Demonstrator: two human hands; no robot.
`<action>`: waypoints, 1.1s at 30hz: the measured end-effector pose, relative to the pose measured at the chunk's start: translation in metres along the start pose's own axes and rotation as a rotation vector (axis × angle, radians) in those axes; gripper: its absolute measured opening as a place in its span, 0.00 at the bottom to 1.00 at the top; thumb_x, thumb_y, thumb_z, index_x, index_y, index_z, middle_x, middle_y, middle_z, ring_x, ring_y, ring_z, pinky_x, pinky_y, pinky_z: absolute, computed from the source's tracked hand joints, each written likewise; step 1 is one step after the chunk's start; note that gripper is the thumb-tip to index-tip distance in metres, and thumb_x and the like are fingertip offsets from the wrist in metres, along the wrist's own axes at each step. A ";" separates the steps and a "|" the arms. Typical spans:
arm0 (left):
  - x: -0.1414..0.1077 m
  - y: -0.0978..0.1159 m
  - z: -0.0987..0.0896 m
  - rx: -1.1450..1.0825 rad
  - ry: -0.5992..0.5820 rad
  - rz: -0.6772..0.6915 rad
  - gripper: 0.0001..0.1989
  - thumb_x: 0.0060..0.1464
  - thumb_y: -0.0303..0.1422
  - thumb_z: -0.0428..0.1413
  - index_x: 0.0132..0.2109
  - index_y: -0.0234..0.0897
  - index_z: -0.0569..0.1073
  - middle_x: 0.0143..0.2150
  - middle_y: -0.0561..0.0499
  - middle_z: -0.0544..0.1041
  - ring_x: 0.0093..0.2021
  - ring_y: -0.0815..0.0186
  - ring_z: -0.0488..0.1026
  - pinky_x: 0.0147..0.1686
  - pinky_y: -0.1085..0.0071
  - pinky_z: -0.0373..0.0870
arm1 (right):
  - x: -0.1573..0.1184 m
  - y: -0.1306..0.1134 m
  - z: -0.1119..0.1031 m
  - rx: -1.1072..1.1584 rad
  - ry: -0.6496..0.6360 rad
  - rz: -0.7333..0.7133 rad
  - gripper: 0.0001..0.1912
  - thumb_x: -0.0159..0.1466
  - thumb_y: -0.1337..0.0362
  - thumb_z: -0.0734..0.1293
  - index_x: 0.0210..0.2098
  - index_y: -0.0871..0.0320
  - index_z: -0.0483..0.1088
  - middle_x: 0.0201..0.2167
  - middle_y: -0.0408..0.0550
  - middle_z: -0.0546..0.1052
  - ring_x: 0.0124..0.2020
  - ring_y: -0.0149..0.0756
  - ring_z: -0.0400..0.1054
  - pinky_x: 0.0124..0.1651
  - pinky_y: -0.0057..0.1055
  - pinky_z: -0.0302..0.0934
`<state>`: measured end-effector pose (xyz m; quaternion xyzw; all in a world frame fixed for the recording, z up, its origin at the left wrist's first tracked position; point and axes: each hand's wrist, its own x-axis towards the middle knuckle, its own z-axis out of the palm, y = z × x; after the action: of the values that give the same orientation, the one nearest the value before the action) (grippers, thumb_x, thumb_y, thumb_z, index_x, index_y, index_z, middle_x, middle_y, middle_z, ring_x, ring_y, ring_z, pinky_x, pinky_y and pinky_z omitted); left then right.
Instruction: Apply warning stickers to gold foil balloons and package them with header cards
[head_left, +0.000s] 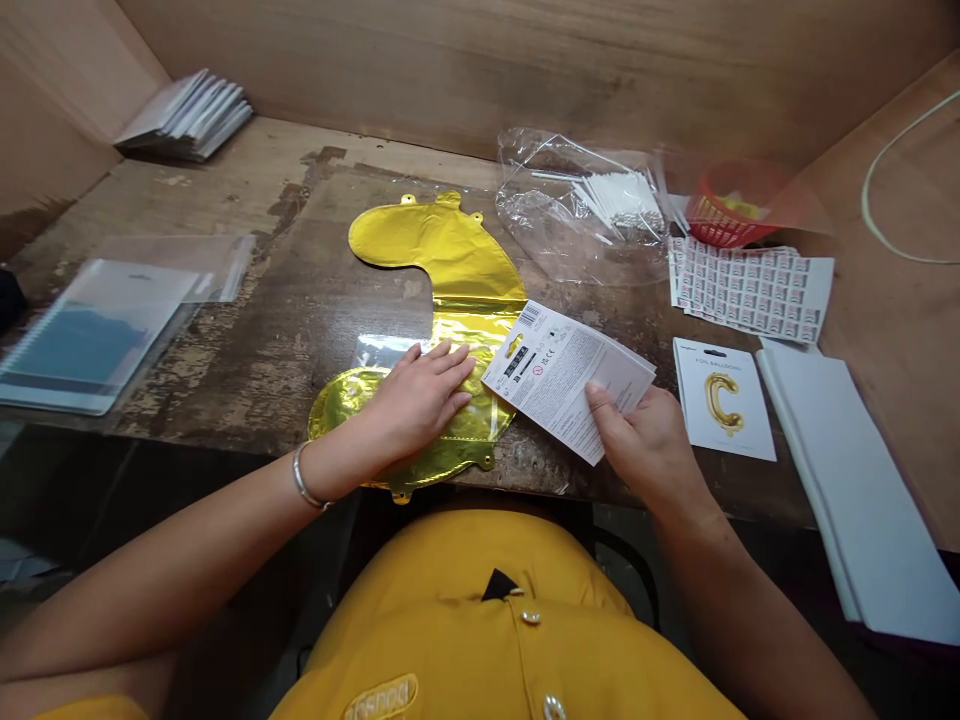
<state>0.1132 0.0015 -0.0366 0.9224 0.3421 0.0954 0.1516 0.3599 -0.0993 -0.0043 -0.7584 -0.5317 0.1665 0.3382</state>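
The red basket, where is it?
In the head view, the red basket is on the right, towards the back of the table, just behind the printed sheets.

On my feed, the balloon (478, 300) lies on the tabletop (300, 310), bags (94, 335) left, labels (757, 290) right, basket (709, 215) on the labels' far side.

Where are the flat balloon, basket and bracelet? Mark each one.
Flat balloon (474, 325), head view: gold foil near its middle crease.
Basket (718, 222), head view: its red front wall.
Bracelet (298, 474), head view: side of its band.
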 end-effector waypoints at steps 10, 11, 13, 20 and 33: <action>0.002 -0.002 0.011 -0.080 0.109 -0.044 0.18 0.67 0.32 0.43 0.58 0.37 0.70 0.62 0.45 0.70 0.65 0.52 0.62 0.62 0.47 0.58 | -0.001 -0.003 0.001 0.119 0.030 0.072 0.19 0.60 0.52 0.66 0.41 0.60 0.77 0.41 0.57 0.81 0.43 0.55 0.76 0.43 0.46 0.72; 0.002 -0.001 0.011 -0.086 0.112 -0.050 0.18 0.67 0.32 0.43 0.59 0.36 0.69 0.62 0.44 0.69 0.65 0.53 0.62 0.62 0.47 0.58 | -0.001 -0.005 0.001 0.145 0.024 0.073 0.19 0.60 0.52 0.66 0.42 0.60 0.77 0.42 0.57 0.81 0.44 0.55 0.76 0.44 0.46 0.72; 0.002 -0.001 0.012 -0.086 0.116 -0.049 0.18 0.67 0.31 0.44 0.59 0.35 0.69 0.63 0.44 0.69 0.66 0.53 0.61 0.63 0.47 0.57 | -0.003 -0.007 0.002 0.182 0.005 0.079 0.19 0.60 0.52 0.66 0.42 0.60 0.77 0.42 0.57 0.81 0.44 0.54 0.76 0.45 0.45 0.72; 0.003 0.000 0.014 -0.069 0.133 -0.042 0.17 0.65 0.29 0.46 0.58 0.35 0.69 0.62 0.43 0.69 0.65 0.53 0.62 0.63 0.47 0.57 | -0.001 -0.009 0.004 0.079 -0.010 0.046 0.20 0.60 0.53 0.65 0.42 0.61 0.77 0.41 0.57 0.81 0.42 0.54 0.77 0.44 0.45 0.71; 0.004 0.002 0.015 -0.029 0.212 -0.024 0.16 0.66 0.30 0.46 0.56 0.32 0.71 0.61 0.40 0.71 0.63 0.52 0.64 0.61 0.49 0.60 | -0.015 -0.013 0.014 -0.056 -0.025 -0.033 0.22 0.62 0.52 0.61 0.40 0.63 0.78 0.35 0.59 0.82 0.36 0.52 0.77 0.36 0.40 0.70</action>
<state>0.1211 -0.0006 -0.0496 0.9007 0.3658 0.1954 0.1293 0.3364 -0.1059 -0.0067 -0.7565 -0.5528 0.1555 0.3130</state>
